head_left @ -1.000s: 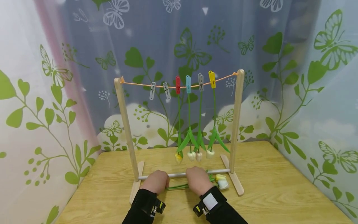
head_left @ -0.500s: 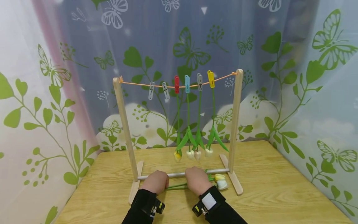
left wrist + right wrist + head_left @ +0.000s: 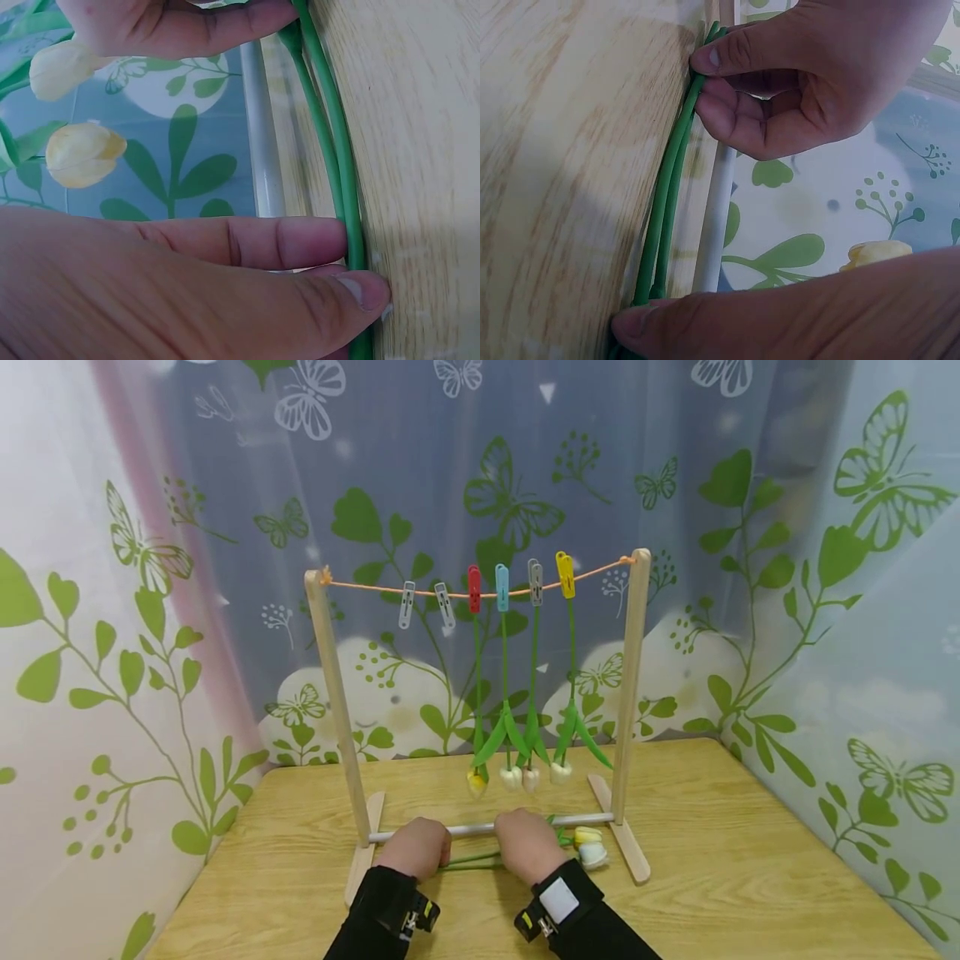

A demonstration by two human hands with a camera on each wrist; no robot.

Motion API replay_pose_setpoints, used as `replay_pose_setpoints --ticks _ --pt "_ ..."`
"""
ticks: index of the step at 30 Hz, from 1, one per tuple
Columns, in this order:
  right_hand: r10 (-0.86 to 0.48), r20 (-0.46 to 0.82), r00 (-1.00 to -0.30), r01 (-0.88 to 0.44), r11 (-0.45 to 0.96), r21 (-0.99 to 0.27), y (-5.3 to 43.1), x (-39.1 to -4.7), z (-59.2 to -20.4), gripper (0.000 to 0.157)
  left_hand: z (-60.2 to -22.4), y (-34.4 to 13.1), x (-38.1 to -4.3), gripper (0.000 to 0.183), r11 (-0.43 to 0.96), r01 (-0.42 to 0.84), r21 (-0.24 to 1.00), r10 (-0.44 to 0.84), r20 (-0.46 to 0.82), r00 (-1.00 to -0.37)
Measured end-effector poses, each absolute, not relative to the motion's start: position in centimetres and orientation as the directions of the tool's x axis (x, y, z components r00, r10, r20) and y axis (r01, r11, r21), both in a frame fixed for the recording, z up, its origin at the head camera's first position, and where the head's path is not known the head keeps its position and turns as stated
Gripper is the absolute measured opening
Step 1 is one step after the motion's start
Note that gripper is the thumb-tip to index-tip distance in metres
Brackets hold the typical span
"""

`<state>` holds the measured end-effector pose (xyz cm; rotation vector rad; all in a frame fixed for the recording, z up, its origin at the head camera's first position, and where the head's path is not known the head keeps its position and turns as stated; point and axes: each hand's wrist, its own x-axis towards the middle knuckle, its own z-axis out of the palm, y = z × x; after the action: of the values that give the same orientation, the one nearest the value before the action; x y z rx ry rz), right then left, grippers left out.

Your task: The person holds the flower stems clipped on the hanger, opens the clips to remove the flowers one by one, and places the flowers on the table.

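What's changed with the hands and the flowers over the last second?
Between the left hand and right hand, the two green stems, nearly merged a second ago, now show slightly apart. Both hands stay in place, holding them; the hanging tulips and clothespins are as they were.

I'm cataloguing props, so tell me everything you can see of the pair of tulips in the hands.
The pair of tulips looks artificial: smooth green stems side by side, green leaves, one yellow head and one white. It lies sideways, at or just above the table, in front of the white rod, heads toward the stand's right foot. The left hand pinches the stems near their ends; the right hand holds them closer to the heads, hiding part of them.
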<state>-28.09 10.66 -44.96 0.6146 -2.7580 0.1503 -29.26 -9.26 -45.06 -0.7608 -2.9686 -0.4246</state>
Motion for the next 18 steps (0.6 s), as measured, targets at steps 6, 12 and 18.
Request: replay_pose_setpoints --ticks 6,12,18 --pt "-0.390 0.291 -0.874 -0.423 0.904 -0.058 10.6 -28.4 -44.9 0.020 -44.8 -9.3 -29.1 0.026 0.843 0.488 0.228 0.467 0.139 -0.873" --pt "-0.386 0.273 -0.881 -0.418 0.906 -0.070 10.4 -28.2 -44.7 0.021 -44.6 -9.4 -29.2 0.024 0.827 0.519 0.216 0.497 0.149 -0.855" --pt "-0.389 0.300 -0.871 -0.427 0.901 -0.073 10.4 -28.1 -44.4 0.025 -43.8 -9.1 -29.3 0.026 0.816 0.534 0.223 0.518 0.128 -0.846"
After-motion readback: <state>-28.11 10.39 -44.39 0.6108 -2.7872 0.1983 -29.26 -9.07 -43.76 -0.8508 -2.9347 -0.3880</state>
